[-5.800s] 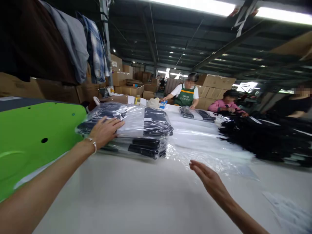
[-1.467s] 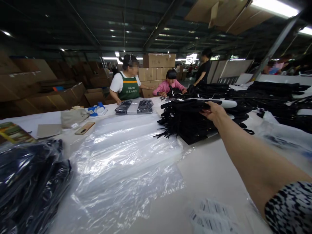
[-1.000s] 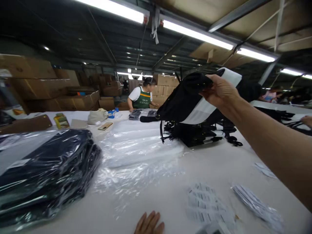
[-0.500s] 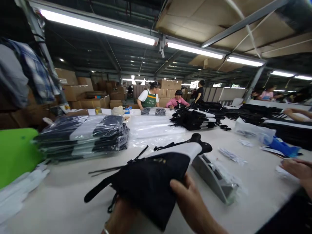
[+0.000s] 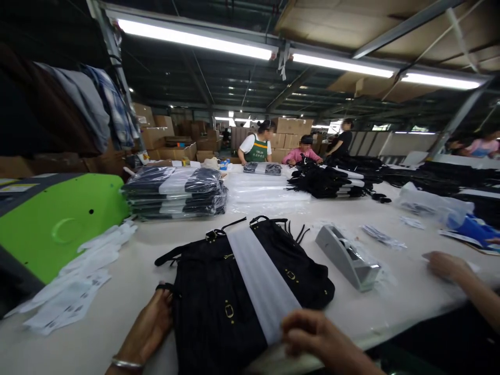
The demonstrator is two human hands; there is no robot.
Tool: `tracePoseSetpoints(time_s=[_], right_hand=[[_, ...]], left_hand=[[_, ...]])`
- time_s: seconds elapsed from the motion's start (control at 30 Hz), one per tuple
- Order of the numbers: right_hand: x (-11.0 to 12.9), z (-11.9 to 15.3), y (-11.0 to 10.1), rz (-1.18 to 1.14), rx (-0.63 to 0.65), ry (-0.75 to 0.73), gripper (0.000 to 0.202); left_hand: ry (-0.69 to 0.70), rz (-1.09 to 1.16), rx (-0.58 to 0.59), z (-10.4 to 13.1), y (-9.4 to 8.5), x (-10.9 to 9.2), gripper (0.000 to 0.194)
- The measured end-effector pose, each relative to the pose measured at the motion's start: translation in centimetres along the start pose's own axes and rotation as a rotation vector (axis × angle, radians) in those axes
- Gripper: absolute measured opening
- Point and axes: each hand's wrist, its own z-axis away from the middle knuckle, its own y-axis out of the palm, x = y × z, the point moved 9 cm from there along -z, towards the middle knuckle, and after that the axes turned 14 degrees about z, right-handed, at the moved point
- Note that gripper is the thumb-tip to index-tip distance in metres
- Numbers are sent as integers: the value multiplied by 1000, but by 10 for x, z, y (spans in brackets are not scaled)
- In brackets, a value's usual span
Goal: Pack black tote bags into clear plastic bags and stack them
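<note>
A black fabric bag (image 5: 207, 302) with gold-coloured buckles lies flat on the table before me. Across its middle runs a white foam strip (image 5: 255, 281). At the bag's left side, my left hand (image 5: 154, 315), with a silver bangle at the wrist, is closed around the edge by a black strap; its fingertips are partly hidden. My right hand (image 5: 316, 333) is at the lower end of the foam strip, its fingers bent and slightly smeared, so its grip is unclear. Right of the bag stands a grey tape dispenser (image 5: 347, 255).
Plastic-wrapped bags (image 5: 175, 192) are stacked at the back left, beside a green machine (image 5: 66, 224) and white printed strips (image 5: 78, 286). Clear plastic sheets (image 5: 265, 192) and a black bag pile (image 5: 332, 179) lie farther back. Another person's hand (image 5: 449, 265) is at right; co-workers stand across the table.
The bag was held up and tilted; now it lies flat, its foam strip facing up. My left hand has moved from under it to its left edge. The view has shifted left.
</note>
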Motion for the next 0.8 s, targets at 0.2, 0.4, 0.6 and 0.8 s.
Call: tracePoseSetpoints(time_s=[0.2,0.4,0.6,0.8], right_hand=[[-67,-49,-112,349,-451,138,49],[-95,-78,-93,473,-305,144,35],[-102,-61,-78,487,-201,143,21],[-87,-86,-86,638,-48,224,17]], left_hand=[[-13,-206,59,3,21,13,21],[97,-325,-36,-36,13,5,29],[218,-516,27,-63,24,-23,54],[256,-961,92,-86,8,-42,58]])
